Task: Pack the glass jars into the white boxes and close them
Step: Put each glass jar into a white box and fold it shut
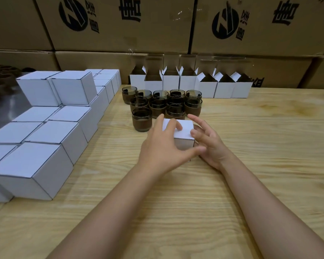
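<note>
While my left hand (161,146) grips the closed white box (183,128) on the table (251,128), just before the glass jars (157,105), and my right hand (208,144) rests open beside it, I judge closing complete; next, it needs carrying to the left-hand stack (51,131).

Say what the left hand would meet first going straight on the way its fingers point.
The left hand grips the closed white box; beyond it, probably the nearest glass jar, though depth is unclear.
</note>
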{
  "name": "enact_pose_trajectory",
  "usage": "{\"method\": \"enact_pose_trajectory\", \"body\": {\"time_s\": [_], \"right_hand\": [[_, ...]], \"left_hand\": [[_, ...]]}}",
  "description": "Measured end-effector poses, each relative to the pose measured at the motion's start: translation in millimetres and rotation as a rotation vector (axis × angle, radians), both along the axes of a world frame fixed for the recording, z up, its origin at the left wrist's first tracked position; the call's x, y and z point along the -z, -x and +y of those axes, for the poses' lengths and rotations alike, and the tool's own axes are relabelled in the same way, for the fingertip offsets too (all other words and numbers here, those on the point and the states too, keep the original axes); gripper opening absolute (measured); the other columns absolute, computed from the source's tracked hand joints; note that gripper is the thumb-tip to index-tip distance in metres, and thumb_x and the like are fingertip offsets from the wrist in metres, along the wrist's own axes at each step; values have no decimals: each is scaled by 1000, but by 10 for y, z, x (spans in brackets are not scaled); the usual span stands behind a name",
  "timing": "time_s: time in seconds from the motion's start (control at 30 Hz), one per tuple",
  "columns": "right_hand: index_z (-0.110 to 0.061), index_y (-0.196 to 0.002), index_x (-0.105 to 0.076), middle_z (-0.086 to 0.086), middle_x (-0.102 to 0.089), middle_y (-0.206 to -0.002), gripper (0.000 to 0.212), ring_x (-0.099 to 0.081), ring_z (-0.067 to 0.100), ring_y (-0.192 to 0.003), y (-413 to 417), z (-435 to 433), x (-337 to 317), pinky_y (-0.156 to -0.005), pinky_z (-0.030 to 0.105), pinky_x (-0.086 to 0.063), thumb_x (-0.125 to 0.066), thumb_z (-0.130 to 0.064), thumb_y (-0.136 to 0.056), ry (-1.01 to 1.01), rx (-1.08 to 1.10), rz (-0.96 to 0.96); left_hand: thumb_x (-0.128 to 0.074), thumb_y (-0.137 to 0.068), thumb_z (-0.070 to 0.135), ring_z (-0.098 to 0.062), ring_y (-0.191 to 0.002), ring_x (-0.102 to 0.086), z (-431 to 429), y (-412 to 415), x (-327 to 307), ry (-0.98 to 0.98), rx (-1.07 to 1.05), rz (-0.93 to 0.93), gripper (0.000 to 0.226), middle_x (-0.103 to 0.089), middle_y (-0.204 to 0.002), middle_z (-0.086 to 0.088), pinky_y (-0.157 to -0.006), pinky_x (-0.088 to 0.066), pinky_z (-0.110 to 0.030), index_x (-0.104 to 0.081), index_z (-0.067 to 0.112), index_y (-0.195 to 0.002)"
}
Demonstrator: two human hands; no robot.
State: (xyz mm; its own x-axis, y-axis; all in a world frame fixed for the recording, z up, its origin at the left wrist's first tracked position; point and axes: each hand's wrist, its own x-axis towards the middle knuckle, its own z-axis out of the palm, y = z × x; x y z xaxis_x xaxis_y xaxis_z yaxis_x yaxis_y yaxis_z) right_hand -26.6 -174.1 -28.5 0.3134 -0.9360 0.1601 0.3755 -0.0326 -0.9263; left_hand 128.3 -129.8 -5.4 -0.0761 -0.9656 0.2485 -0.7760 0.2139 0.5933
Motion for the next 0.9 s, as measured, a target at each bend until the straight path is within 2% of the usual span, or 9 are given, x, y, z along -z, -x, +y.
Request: {"method": "enact_pose_trajectory", "body": {"time_s": [0.03, 0.1, 0.2, 0.33, 0.4, 0.5, 0.67, 0.77, 0.9], "right_hand": [[-18, -127, -51, 2, -66, -103, 51, -65, 13, -92, -2, 5, 1, -76, 24, -54, -62, -12, -78, 2, 1, 12], [-17, -125, -53, 2, -65, -105, 45, -64, 11, -93, -15, 13, 0, -76, 22, -53, -62, -14, -81, 4, -5, 26], [-16, -127, -52, 4, -62, -114, 44, -60, 15, -101, -21, 9, -8, -89, 27, -50, -54, -30, -86, -25, -13, 31], [-17, -130, -51, 10, -61, -119, 50, -61, 23, -103, 8, -11, -6, -100, 37, -42, -48, -38, -85, -94, -21, 14], [-17, -130, -52, 13, -61, -123, 54, -61, 28, -108, 12, -14, -4, -103, 39, -43, -55, -40, -82, -107, -28, 22], [-17, -129, -54, 16, -60, -125, 61, -60, 32, -112, 20, -18, -9, -104, 41, -42, -61, -41, -74, -117, -42, 19], [-14, -129, -53, 17, -60, -125, 57, -59, 33, -111, 19, -31, -3, -106, 43, -40, -56, -36, -76, -118, -47, 13], [-13, -130, -53, 17, -61, -123, 57, -59, 33, -110, 19, -37, 3, -105, 42, -42, -54, -35, -77, -115, -49, 12], [-13, -129, -53, 17, -61, -121, 54, -60, 34, -110, 17, -41, 8, -103, 41, -43, -52, -33, -78, -118, -47, 8]], "left_hand": [[-58, -59, 81, -20, -139, -25, 38, 36, 25, 20, -47, -82, 75, -14, -154, 1, -96, -40, -37, -42, 33, -115], [-64, -69, 68, -27, -131, -32, 76, 82, 86, 120, -107, -128, 70, -12, -151, -4, -92, -45, -38, -38, 28, -120], [-72, -74, 47, -25, -120, -39, 75, 41, 136, 202, -123, -8, 57, -23, -141, -1, -91, -43, -34, -43, 23, -117], [-78, -70, 33, -3, -106, -38, 50, -245, -14, 263, -133, 219, 47, -35, -126, 5, -80, -31, -12, -46, 27, -105], [-80, -69, 28, 7, -96, -35, 0, -522, -165, 346, -183, 253, 47, -37, -124, 4, -73, -27, -1, -48, 29, -103], [-83, -70, 23, 16, -97, -32, -77, -1029, -418, 447, -250, 229, 48, -34, -127, -1, -78, -17, 13, -56, 26, -110], [-83, -71, 22, 1, -110, -38, -178, -1828, -641, 476, -411, 139, 47, -32, -121, 3, -85, -18, 11, -61, 30, -112], [-83, -72, 23, -10, -125, -39, -231, -2136, -635, 471, -492, 116, 49, -29, -122, 3, -99, -22, -5, -61, 25, -116], [-83, -73, 25, -14, -129, -38, -292, -2293, -471, 429, -515, 119, 50, -26, -123, 5, -101, -25, -16, -60, 25, -117]]}}
